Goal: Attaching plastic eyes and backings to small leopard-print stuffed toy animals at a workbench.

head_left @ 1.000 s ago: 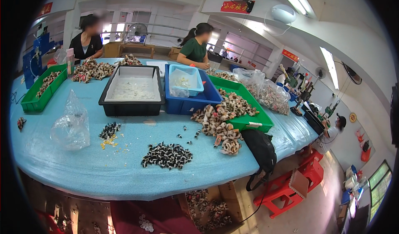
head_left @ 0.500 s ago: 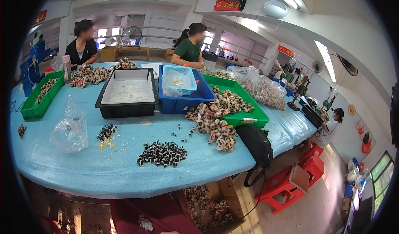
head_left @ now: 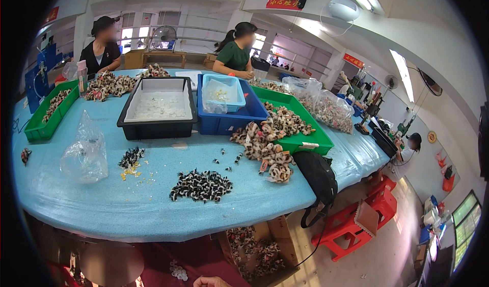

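At the lower edge, part of my right hand [head_left: 211, 282] shows over the dark red cloth [head_left: 168, 254] on my lap. The picture's edge cuts off most of its fingers, so its grip is hidden. A small heap of white translucent discs [head_left: 178, 270] lies on the cloth, left of this hand and apart from it. My left hand is out of view. On the table ahead sits a pile of small black-and-white pieces [head_left: 200, 186]. A smaller dark pile [head_left: 131, 157] lies left of it, beside yellow bits [head_left: 131, 172].
The blue-covered table [head_left: 153, 213] holds a black tray [head_left: 158, 130], a blue bin [head_left: 232, 126], a green tray [head_left: 308, 146] with brown-and-white plush pieces [head_left: 270, 154], and a clear bag [head_left: 84, 157]. A carton [head_left: 280, 231] and red stools [head_left: 351, 226] stand on the floor. Two people sit opposite.
My right hand has risen further into view at the lower edge. The view has shifted slightly, and the things on the table lie as before.
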Demonstrator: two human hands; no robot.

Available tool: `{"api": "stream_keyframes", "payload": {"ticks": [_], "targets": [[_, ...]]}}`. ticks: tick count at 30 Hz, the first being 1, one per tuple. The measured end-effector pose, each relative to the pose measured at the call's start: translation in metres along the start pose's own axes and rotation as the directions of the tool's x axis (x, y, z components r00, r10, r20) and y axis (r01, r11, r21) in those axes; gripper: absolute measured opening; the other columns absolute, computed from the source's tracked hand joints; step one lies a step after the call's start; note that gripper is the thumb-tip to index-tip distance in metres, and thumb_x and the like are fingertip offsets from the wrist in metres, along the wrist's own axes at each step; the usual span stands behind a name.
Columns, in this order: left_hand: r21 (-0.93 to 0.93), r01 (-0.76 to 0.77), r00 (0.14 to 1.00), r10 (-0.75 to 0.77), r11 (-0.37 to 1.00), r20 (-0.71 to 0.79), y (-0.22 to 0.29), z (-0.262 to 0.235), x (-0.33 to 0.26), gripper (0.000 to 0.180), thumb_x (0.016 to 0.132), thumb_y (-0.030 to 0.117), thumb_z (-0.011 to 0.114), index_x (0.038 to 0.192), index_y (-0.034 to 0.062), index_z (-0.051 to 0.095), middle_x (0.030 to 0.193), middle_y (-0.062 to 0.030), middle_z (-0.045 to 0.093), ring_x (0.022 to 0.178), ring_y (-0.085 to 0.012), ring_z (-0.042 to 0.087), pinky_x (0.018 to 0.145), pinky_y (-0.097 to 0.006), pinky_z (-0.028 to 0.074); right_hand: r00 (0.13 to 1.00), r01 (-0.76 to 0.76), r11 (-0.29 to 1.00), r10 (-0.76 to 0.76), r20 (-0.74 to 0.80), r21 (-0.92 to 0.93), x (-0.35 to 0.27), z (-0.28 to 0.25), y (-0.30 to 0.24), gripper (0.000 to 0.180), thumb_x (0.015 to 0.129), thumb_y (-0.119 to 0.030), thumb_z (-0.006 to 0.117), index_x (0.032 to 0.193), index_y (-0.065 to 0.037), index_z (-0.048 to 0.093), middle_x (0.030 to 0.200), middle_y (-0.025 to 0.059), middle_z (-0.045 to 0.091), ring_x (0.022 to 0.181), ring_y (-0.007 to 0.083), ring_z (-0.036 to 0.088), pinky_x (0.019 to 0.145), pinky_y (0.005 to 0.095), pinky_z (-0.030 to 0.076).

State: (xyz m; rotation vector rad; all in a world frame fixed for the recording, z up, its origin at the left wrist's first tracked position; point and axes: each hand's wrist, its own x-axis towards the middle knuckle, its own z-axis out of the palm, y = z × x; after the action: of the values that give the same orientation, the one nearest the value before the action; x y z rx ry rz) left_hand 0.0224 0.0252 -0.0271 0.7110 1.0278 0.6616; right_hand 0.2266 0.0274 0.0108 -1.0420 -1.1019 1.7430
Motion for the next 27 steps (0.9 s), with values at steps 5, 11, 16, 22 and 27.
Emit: {"api": "stream_keyframes", "payload": {"ticks": [5,11,16,22,27], "targets": [[0.197,-0.11,0.977,0.069,0.974,0.204,-0.054,-0.032,0.024,0.024,0.078,0.007,0.068,0.101,0.0008,0.062,0.087,-0.0055,0.065,0.078,-0.0144,0.061,0.07,-0.026,0.05,0.998,-0.058,0.983,0.054,-0.032,-0.175,0.015,-0.005,0.015,0.014,0.086,-0.011,0.065,0.094,-0.003,0.059,0.08,0.0004,0.06,0.074,0.0065,0.055,0.066,0.0216,0.046],[0.146,0.272,0.939,-0.295,0.951,0.175,0.018,0.001,0.004,0.039,0.074,0.008,0.074,0.11,0.0,0.062,0.097,-0.0054,0.065,0.093,-0.0145,0.061,0.08,-0.027,0.049,0.99,0.137,0.901,-0.14,0.024,-0.411,0.038,-0.026,0.023,0.006,0.082,-0.009,0.064,0.083,-0.003,0.061,0.082,0.005,0.061,0.079,0.0131,0.058,0.072,0.0278,0.048],[-0.367,0.264,0.957,-0.195,0.892,0.213,0.021,0.002,-0.01,0.04,0.076,-0.005,0.068,0.114,-0.0023,0.058,0.108,-0.0089,0.065,0.097,-0.0182,0.063,0.088,-0.031,0.051,0.825,-0.05,0.739,-0.349,-0.444,-0.672,0.039,-0.094,0.058,0.011,0.076,0.001,0.062,0.086,-0.002,0.062,0.077,0.0073,0.062,0.068,0.0141,0.06,0.063,0.0272,0.049],[-0.504,0.231,0.973,-0.206,0.833,0.106,0.014,0.008,-0.023,0.051,0.077,-0.001,0.07,0.124,-0.0029,0.05,0.114,-0.011,0.062,0.102,-0.0215,0.062,0.093,-0.034,0.05,0.808,-0.146,0.832,-0.213,-0.55,-0.536,0.074,-0.143,0.096,0.028,0.082,-0.015,0.065,0.104,0.002,0.06,0.093,0.0163,0.064,0.087,0.0282,0.059,0.076,0.0369,0.046],[-0.505,0.201,0.979,-0.185,0.839,0.083,0.016,0.014,-0.032,0.051,0.077,0.002,0.071,0.124,-0.003,0.05,0.113,-0.0117,0.062,0.102,-0.0227,0.062,0.092,-0.036,0.051,0.84,-0.161,0.837,-0.162,-0.518,-0.523,0.081,-0.129,0.097,0.024,0.079,-0.01,0.067,0.099,0.002,0.062,0.091,0.0138,0.065,0.084,0.0246,0.06,0.076,0.0338,0.046]]}}
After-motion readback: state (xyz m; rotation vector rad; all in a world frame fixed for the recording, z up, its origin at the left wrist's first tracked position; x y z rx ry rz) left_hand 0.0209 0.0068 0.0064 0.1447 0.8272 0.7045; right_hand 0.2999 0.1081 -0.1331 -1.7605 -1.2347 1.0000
